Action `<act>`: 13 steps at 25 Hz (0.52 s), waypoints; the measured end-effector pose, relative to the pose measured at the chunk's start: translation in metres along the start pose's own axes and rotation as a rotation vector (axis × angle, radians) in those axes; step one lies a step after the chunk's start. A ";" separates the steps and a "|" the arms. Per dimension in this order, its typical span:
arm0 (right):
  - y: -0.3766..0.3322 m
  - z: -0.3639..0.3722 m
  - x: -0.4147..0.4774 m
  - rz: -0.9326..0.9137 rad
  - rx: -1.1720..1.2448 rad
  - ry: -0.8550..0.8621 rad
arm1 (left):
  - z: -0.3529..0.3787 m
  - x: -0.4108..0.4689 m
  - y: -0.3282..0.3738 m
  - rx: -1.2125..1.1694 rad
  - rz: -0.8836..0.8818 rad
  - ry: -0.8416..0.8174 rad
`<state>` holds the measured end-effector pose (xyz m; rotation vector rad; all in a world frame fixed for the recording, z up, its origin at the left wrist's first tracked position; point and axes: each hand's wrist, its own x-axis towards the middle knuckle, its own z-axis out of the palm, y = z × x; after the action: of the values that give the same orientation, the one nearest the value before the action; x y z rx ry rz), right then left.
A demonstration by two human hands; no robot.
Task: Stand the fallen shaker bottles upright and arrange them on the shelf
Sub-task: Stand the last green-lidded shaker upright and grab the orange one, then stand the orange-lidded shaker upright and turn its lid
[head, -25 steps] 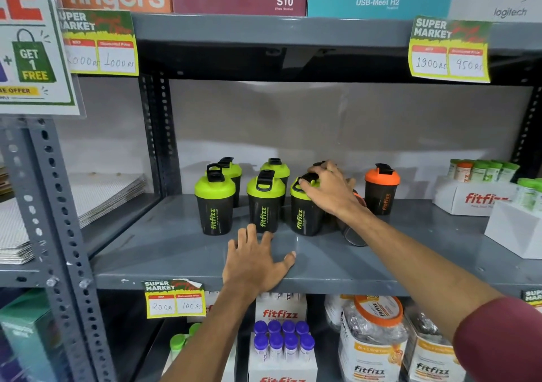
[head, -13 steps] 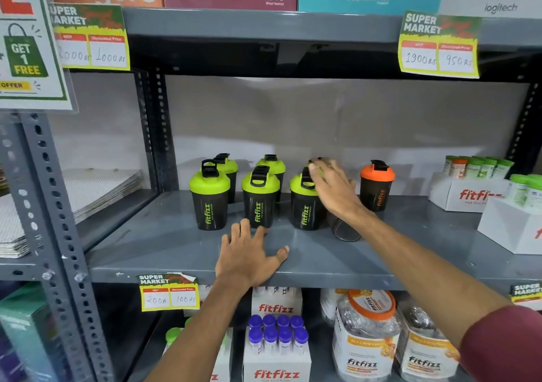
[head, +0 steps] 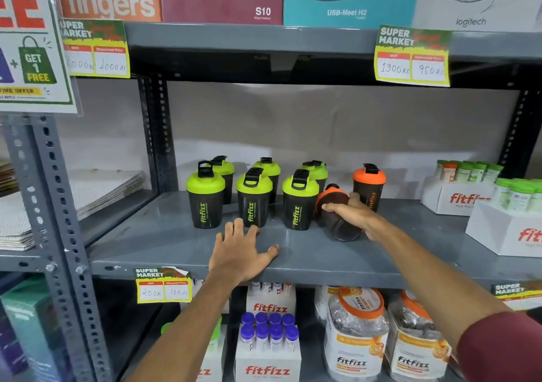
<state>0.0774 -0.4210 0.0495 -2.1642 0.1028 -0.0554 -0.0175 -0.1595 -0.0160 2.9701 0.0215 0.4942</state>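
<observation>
Several black shaker bottles with green lids [head: 254,198] stand upright in two rows on the grey shelf [head: 308,260]. An upright orange-lidded shaker [head: 369,185] stands at their right. My right hand [head: 353,214] is shut on a fallen orange-lidded shaker [head: 334,205], which is tilted with its lid up and to the left, beside the right front green bottle [head: 299,201]. My left hand [head: 242,251] rests flat on the shelf's front edge, fingers spread, holding nothing.
White fitfizz display boxes [head: 457,195] with small green-capped tubes stand at the right of the shelf. Price tags hang on the shelf edges. Headset boxes fill the shelf above; jars and tube packs fill the shelf below. A steel upright [head: 158,135] bounds the bay at left.
My right hand has left the green lids and moved down and right, taking hold of the fallen orange-lidded shaker and tilting it up. My left hand stays on the shelf edge.
</observation>
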 end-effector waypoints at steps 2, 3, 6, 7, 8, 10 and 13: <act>0.010 -0.011 0.001 -0.110 0.058 0.081 | 0.000 0.000 0.000 -0.001 -0.002 0.000; 0.015 -0.018 0.000 -0.160 0.090 0.123 | 0.000 0.000 0.001 0.000 -0.004 0.002; 0.033 -0.036 -0.001 -0.260 0.150 0.156 | 0.002 0.001 0.002 0.009 -0.010 0.003; 0.040 -0.040 -0.001 -0.257 0.161 0.146 | 0.003 0.001 0.002 0.011 -0.013 0.003; 0.046 -0.043 -0.001 -0.252 0.170 0.124 | 0.003 0.001 0.002 0.013 -0.013 0.002; 0.058 -0.048 -0.001 -0.236 0.179 0.063 | 0.003 0.002 0.002 0.019 -0.011 -0.002; 0.067 -0.051 -0.007 -0.250 0.195 -0.016 | 0.004 0.002 0.000 0.017 -0.011 -0.003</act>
<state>0.0633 -0.5004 0.0226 -1.9714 -0.1761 -0.1844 -0.0145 -0.1601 -0.0187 2.9858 0.0424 0.4908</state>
